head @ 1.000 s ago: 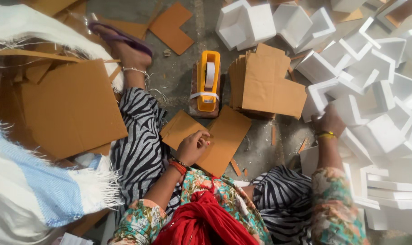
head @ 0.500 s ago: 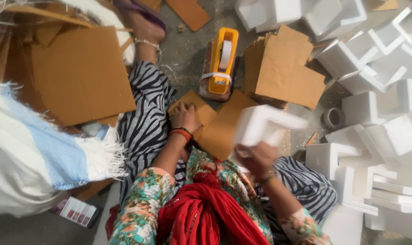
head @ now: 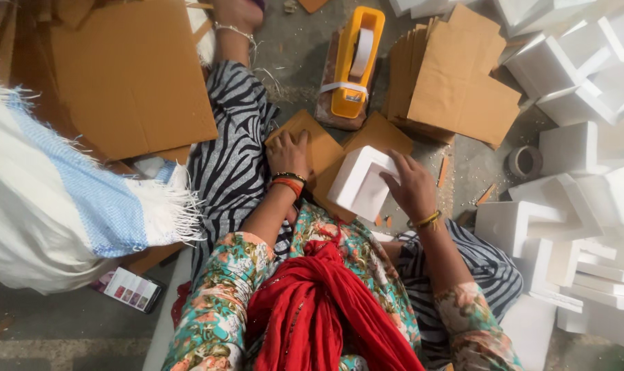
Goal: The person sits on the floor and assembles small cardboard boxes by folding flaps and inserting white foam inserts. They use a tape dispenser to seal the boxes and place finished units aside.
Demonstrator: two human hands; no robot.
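Observation:
I sit on the floor with flat brown cardboard pieces (head: 326,148) lying in front of my lap. My left hand (head: 289,152) rests flat on one of them, fingers spread. My right hand (head: 408,184) grips a white foam corner block (head: 362,184) and holds it down on the cardboard beside the left hand. A yellow tape dispenser (head: 355,63) stands just beyond the cardboard, apart from both hands.
A stack of cut cardboard sheets (head: 460,82) lies at the upper right, a large cardboard sheet (head: 130,75) at the upper left. White foam blocks (head: 587,158) are piled along the right. A tape roll (head: 525,161) lies by them. A white and blue cloth (head: 58,199) hangs at left.
My right hand reached to the foam pile, picked up a white foam block and brought it down onto the cardboard in front of me. My left hand stayed on the cardboard.

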